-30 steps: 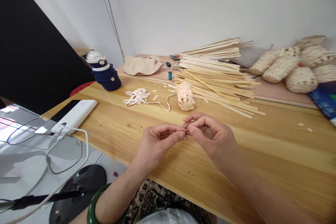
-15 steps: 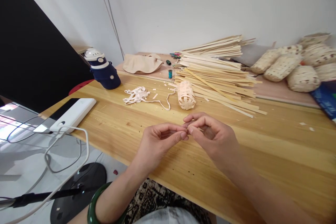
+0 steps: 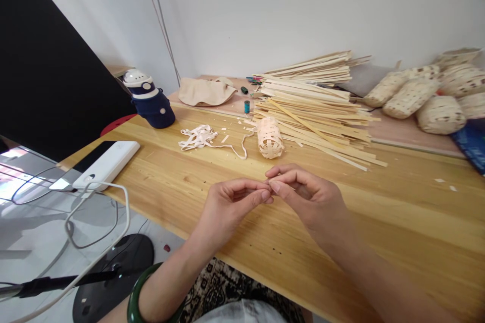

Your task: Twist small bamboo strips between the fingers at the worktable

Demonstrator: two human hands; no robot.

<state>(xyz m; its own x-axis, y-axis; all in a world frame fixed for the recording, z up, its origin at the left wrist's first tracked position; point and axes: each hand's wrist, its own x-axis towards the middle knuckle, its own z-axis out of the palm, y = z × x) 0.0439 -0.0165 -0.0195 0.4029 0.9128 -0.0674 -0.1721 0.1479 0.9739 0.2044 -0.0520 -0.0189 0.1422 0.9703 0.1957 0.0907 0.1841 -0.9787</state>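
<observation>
Two hands, left hand (image 3: pixel 231 207) and right hand (image 3: pixel 310 201), pinch together at the fingertips; any held item is too small to tell. Basket (image 3: pixel 270 138) lies at 12 o'clock, long axis toward them, right hand nearer.

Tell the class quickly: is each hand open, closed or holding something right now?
Left hand: closed in a pinch; anything held is too small to tell.
Right hand: closed in a pinch; likewise too small to tell.

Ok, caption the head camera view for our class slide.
Left hand meets right hand at fingertips near a woven basket.
</observation>
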